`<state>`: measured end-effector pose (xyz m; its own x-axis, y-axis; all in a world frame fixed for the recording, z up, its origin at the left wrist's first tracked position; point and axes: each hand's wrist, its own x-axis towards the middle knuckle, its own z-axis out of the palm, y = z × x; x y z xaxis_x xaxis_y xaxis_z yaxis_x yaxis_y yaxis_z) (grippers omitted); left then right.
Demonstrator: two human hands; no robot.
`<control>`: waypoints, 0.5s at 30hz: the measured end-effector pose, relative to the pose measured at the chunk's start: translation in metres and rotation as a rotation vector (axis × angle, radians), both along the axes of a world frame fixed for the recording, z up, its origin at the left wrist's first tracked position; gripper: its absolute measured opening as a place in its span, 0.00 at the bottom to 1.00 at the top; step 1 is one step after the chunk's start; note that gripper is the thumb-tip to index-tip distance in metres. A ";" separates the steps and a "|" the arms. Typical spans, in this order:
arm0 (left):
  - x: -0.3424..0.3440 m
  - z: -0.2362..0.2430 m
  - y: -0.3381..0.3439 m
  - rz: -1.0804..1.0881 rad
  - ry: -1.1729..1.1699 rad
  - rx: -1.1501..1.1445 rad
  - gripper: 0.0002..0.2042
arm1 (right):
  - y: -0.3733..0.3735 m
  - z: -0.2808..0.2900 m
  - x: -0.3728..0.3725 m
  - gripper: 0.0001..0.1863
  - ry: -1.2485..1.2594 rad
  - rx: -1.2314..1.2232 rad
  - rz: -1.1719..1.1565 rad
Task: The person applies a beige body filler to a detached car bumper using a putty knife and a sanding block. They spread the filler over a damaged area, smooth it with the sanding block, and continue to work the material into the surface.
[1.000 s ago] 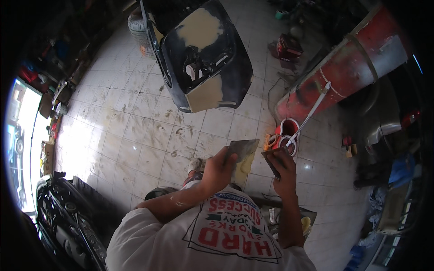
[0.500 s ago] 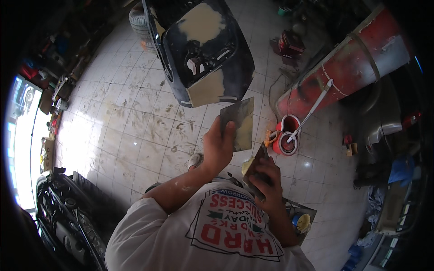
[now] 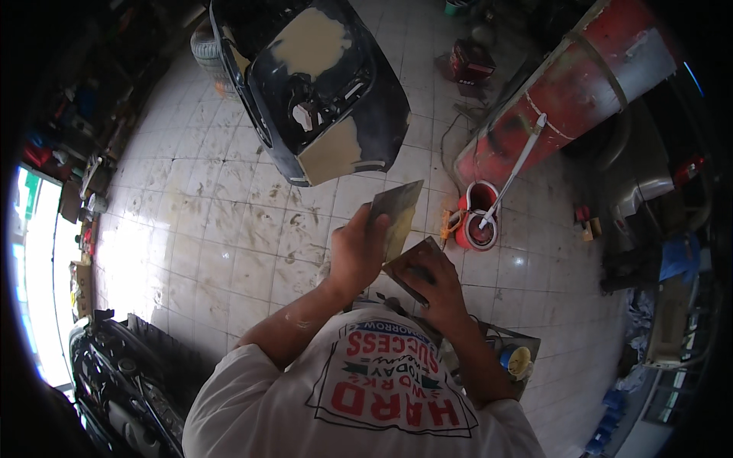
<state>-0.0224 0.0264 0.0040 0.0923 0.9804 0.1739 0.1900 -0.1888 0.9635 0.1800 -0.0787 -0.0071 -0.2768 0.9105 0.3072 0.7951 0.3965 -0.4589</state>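
My left hand (image 3: 355,252) is closed around one edge of a thin metal putty plate (image 3: 396,217), its thumb lying on the face. Yellowish putty is smeared over the plate's lower part. To the right and slightly nearer me, my right hand (image 3: 443,284) grips a flat, dark putty spreader (image 3: 417,252). The spreader's far-left corner comes up to the plate's lower end; whether they touch I cannot tell. Ahead stands a dark car bumper (image 3: 388,114) bearing beige filler patches, one large (image 3: 313,44) and one lower down (image 3: 331,154).
A red bucket-like container (image 3: 477,238) with a white-handled tool stands on the tiled floor to the right. Beyond it leans a long red panel (image 3: 527,126). An open yellow-lined can (image 3: 519,362) sits by my right elbow. Dark car parts (image 3: 122,382) lie at the lower left.
My right hand has raised the spreader leftward to the plate's lower end and turned it. The plate in my left hand has tilted and looks narrower. The whole view has shifted slightly.
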 end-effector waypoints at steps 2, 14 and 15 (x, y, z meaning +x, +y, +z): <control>-0.003 0.008 0.007 0.084 -0.082 0.012 0.11 | 0.002 0.005 -0.007 0.34 -0.028 -0.022 0.027; -0.023 0.015 0.011 -0.044 0.065 -0.015 0.12 | 0.017 0.007 -0.011 0.34 0.265 0.184 -0.059; -0.022 0.012 0.006 -0.047 0.131 -0.051 0.11 | 0.019 0.004 -0.010 0.32 0.201 0.158 -0.165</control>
